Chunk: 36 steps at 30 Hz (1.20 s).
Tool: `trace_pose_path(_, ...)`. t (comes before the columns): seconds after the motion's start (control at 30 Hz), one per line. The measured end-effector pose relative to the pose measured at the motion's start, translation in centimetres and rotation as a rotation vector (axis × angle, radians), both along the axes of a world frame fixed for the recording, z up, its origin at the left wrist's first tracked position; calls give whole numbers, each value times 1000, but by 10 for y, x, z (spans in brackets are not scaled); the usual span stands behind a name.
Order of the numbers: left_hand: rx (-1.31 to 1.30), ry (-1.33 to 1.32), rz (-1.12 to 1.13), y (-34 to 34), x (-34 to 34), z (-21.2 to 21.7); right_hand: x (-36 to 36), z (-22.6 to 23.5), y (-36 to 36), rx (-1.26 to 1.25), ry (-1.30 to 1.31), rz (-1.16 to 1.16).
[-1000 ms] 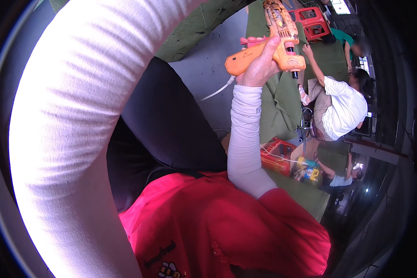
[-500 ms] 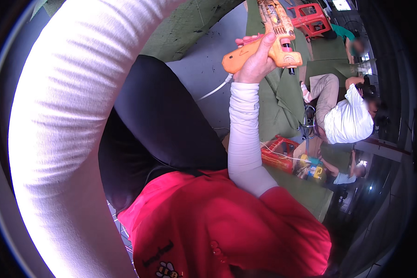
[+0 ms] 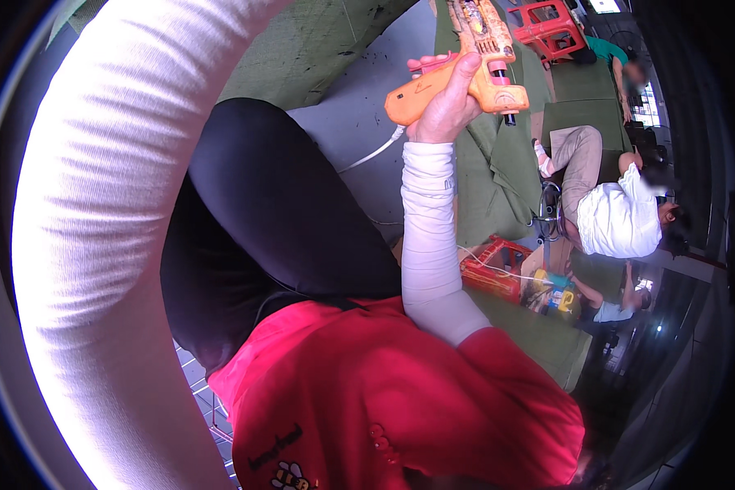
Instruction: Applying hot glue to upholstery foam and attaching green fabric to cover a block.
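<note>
OK, R hand (image 3: 445, 118) has the orange glue gun (image 3: 488, 47) up front, just right of centre near the top edge, barrel pointing away from the body. Fingers wrapped round the handle, thumb laid along the side; can't tell if the pink trigger (image 3: 444, 58) is squeezed. L hand's out of view beyond the L sleeve (image 3: 106, 229), so can't tell what those fingers are doing.

Good form, I'd say: keep that full wrap, wrist straight, squeeze slow & even. Nozzle's out of view too, so pls mind where it points, esp. w/ the L hand unseen. White cord (image 3: 376, 157) hangs off the handle near the black trousers (image 3: 302, 204); best kept slack, w/ no snag on the knee.
</note>
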State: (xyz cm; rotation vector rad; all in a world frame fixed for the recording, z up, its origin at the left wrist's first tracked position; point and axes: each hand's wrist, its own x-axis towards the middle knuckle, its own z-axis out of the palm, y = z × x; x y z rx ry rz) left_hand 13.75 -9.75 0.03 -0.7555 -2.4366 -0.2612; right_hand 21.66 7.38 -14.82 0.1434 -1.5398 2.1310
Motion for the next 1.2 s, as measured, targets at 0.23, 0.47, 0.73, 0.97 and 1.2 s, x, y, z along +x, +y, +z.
trace_pose_path(0.23, 34, 44, 15, 3, 3, 2, 9, 5, 1, -6, -20, 34)
trace_pose_path(0.47, 28, 49, 25, 2, 10, 11, 11, 10, -2, 30, -7, 36)
trace_pose_path(0.73, 27, 28, -29, 0, 24, 0, 15, 7, -2, 5, 15, 7)
trace_pose_path(0.97, 4, -37, 24, 1, 21, 2, 15, 11, -10, 14, 39, -48)
trace_pose_path(1.2, 44, 182, -92, -7, 20, -14, 14, -29, 16, 32, -97, 72)
